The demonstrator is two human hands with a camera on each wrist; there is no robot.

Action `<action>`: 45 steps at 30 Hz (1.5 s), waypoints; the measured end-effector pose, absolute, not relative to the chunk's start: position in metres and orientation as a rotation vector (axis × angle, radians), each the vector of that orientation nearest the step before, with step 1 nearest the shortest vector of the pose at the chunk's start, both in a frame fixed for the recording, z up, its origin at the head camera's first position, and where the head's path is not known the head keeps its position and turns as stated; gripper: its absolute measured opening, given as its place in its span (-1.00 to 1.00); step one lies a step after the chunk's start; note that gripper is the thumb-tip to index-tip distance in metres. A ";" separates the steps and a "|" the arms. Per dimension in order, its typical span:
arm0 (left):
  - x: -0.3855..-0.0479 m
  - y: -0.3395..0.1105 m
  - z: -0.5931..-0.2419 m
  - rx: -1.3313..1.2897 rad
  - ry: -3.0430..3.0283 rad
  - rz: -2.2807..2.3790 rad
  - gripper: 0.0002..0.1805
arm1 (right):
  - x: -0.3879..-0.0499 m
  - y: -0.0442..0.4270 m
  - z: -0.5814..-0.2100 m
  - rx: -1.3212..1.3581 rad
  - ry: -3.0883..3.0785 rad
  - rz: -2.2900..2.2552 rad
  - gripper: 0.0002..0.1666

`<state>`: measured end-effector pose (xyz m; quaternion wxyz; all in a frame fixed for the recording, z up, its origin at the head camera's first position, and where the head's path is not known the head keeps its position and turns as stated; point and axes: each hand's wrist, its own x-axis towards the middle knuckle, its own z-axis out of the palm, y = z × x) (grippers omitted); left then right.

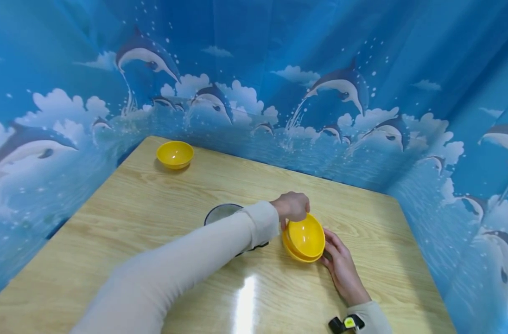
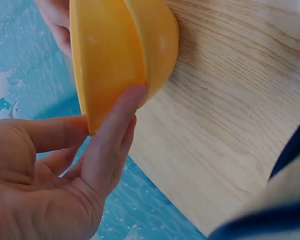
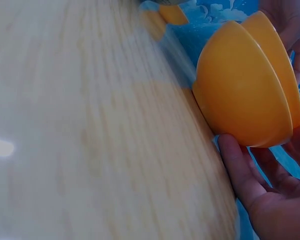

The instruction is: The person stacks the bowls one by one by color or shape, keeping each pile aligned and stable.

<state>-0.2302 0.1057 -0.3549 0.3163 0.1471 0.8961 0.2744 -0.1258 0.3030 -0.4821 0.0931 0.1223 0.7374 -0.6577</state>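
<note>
Two yellow bowls stand nested and tilted on the right half of the table. My left hand (image 1: 293, 206) pinches the rim of the upper bowl (image 1: 307, 235) from its far side, thumb on one face and fingers on the other in the left wrist view. The lower bowl (image 3: 240, 90) shows its rounded outside in the right wrist view, with a gap between the two rims. My right hand (image 1: 341, 266) grips the stack at its right side. Its thumb is on the lower bowl's outside, and its other fingers curve round near the rims.
Another yellow bowl (image 1: 175, 155) sits at the table's far left corner. A pale vessel with a dark rim (image 1: 224, 211) is mostly hidden under my left sleeve (image 1: 204, 250). A dolphin-print curtain (image 1: 254, 55) borders the wooden table (image 1: 154, 218).
</note>
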 end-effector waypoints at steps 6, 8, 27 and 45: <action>-0.225 0.101 -0.339 0.333 2.386 0.567 -0.73 | -0.126 0.302 -0.482 0.326 2.194 -1.973 -0.42; -0.226 0.103 -0.342 0.307 2.397 0.565 -0.78 | -0.126 0.302 -0.482 0.324 2.200 -1.966 -0.42; -0.268 0.131 -0.416 0.412 2.495 0.438 -0.79 | -0.124 0.301 -0.478 0.347 2.191 -1.929 -0.42; -0.222 0.094 -0.333 0.421 2.470 0.434 -0.73 | -0.125 0.300 -0.473 0.392 2.234 -1.923 -0.43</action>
